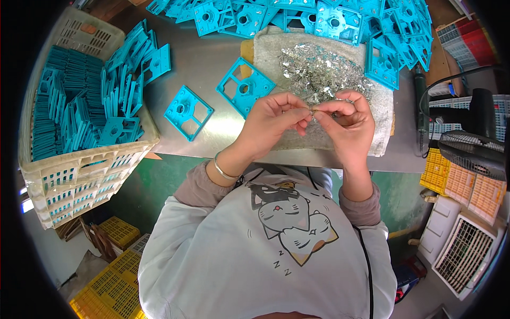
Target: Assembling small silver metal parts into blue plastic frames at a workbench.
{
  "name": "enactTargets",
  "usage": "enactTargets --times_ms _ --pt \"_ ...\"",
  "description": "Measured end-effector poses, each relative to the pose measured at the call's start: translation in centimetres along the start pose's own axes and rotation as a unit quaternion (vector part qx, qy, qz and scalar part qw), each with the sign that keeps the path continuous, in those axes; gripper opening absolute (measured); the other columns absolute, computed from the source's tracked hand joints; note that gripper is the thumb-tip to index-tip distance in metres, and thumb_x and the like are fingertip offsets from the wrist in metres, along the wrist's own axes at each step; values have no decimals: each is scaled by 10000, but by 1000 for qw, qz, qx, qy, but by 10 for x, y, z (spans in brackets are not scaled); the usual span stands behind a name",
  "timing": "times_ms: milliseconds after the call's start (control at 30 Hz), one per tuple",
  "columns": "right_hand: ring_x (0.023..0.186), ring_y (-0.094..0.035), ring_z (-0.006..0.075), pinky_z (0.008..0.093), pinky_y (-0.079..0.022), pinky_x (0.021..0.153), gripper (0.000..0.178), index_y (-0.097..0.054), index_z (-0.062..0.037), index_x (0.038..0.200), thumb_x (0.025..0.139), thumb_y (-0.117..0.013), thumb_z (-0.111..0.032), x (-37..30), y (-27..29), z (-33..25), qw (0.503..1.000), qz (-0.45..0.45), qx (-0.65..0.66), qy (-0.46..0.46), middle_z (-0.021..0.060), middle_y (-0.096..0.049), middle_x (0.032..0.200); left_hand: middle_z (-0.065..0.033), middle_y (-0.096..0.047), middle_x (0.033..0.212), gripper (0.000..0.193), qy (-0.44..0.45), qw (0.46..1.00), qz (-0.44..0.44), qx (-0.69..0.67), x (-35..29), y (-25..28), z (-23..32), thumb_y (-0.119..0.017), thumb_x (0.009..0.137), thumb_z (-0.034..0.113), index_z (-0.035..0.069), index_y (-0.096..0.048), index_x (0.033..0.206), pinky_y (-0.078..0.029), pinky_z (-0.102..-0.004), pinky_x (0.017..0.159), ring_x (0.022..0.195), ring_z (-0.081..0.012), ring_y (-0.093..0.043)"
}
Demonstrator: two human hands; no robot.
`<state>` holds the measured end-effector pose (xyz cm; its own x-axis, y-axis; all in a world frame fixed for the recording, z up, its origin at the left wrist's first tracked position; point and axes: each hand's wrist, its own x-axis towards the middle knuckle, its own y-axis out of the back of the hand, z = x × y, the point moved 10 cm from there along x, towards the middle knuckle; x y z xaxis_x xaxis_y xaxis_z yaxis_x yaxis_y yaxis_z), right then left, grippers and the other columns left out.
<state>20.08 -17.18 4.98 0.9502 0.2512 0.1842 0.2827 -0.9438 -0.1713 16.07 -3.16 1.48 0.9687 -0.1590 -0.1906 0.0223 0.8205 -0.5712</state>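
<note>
My left hand (273,121) and my right hand (348,125) meet over the near edge of a grey cloth pad (380,125), fingertips pinched together on a small metal clip (312,110). A silver bangle sits on my left wrist. Just beyond my fingers lies a heap of small shiny metal clips (319,72) on the pad. Two teal plastic frames (244,86) (187,111) lie flat on the steel table (212,58) to the left of my hands.
A cream crate (79,170) full of stacked teal frames stands at the left table edge. More teal frames (329,18) pile along the far side. A black fan (473,149) and coloured crates (467,191) are at the right, yellow crates (114,282) on the floor.
</note>
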Motion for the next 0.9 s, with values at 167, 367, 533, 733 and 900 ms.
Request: enactTargets --times_ms 167,367,533,733,900 --pt "886 -706 124 259 -530 791 455 -499 -1 1182 826 -757 118 -3 -6 6 998 -11 57 -20 117 -768 949 -80 -706 940 109 -3 1000 -1 -1 -4 2 -2 -668 972 75 -26 -668 1014 -562 -282 733 825 -133 -670" --pt "887 -688 85 234 -526 780 451 -517 9 1200 836 -772 82 -9 -19 -13 978 -36 -181 100 84 -779 942 -68 -704 963 120 -62 987 46 143 -12 18 1 -706 946 78 -7 -670 1023 -550 -291 745 850 -142 -668" --pt "815 -668 75 232 -528 750 457 -530 5 1204 827 -779 74 -3 -11 25 994 -8 -108 28 60 -766 908 -170 -618 1174 599 -349 720 193 567 -38 29 54 -881 697 86 19 -592 1217 -464 -463 961 1161 -356 -569" --pt "751 -665 97 238 -528 726 340 -597 9 1130 836 -760 55 9 0 44 979 1 -200 31 59 -749 883 -193 -554 1289 780 -291 651 291 638 -40 72 50 -899 698 181 3 -500 1345 -379 -524 1053 1259 -397 -489" --pt "766 -694 190 294 -539 723 109 -693 -14 892 814 -756 30 7 -8 31 946 -50 -319 38 90 -735 880 -194 -575 1269 759 -289 656 277 639 -42 76 43 -891 709 169 9 -510 1346 -358 -519 1078 1248 -395 -507"
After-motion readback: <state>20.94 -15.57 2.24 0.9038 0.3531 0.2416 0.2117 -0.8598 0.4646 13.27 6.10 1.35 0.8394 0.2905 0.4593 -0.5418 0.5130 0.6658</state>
